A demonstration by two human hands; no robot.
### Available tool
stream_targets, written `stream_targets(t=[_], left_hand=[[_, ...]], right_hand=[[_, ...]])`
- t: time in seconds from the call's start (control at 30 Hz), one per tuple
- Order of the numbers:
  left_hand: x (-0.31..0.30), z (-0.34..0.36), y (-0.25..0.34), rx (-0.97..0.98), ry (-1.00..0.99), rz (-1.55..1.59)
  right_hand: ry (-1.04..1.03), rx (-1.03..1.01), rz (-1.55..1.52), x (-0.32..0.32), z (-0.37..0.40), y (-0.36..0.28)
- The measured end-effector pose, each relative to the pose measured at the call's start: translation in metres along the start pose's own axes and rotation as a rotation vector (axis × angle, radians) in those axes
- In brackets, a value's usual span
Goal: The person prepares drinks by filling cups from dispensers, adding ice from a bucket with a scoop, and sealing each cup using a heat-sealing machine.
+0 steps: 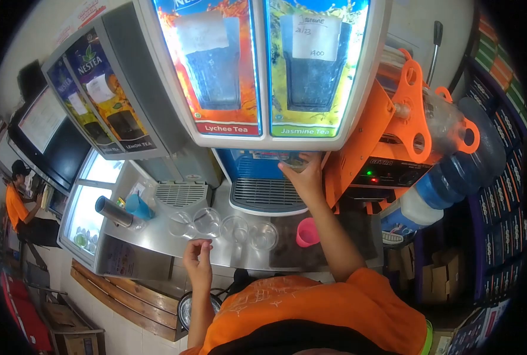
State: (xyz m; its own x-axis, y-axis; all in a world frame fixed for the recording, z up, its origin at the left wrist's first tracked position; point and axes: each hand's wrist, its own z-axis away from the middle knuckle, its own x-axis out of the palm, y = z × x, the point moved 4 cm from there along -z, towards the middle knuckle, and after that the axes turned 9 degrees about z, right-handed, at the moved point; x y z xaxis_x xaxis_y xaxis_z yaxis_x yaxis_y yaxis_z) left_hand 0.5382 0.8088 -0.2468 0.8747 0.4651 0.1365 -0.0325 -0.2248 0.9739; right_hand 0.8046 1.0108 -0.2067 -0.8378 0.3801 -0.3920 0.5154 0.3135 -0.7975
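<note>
My right hand [305, 180] reaches under the Jasmine Tea side of a lit drink dispenser [264, 139]. Thumb and fingers curve round what looks like a clear cup [295, 161], mostly hidden by the hand and the machine's edge. Below lies the dispenser's slotted drip tray [263, 194]. My left hand [199, 260] hangs just in front of the counter edge with its fingers curled in, and nothing shows in them. Several clear plastic cups [207, 222] stand on the steel counter [216, 253] beyond it. A pink cup [308, 232] sits near my right forearm.
At left stand a second Nestea dispenser [106, 100], a metal tumbler [112, 210] and a blue cup [139, 206]. An orange sealing machine [382, 148] rises at right, beside large water bottles [435, 186]. A wooden bench [121, 299] is below. Another person [19, 204] stands far left.
</note>
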Motion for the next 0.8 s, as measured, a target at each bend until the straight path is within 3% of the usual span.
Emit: stream_targets(t=[0.47, 0.8], left_hand=[[0.010, 0.001, -0.003, 0.062, -0.071, -0.217], [0.010, -0.002, -0.001, 0.052, -0.065, -0.203]], right_hand=[[0.015, -0.003, 0.022, 0.001, 0.000, 0.001], [0.013, 0.028, -0.046, 0.004, -0.002, 0.006]])
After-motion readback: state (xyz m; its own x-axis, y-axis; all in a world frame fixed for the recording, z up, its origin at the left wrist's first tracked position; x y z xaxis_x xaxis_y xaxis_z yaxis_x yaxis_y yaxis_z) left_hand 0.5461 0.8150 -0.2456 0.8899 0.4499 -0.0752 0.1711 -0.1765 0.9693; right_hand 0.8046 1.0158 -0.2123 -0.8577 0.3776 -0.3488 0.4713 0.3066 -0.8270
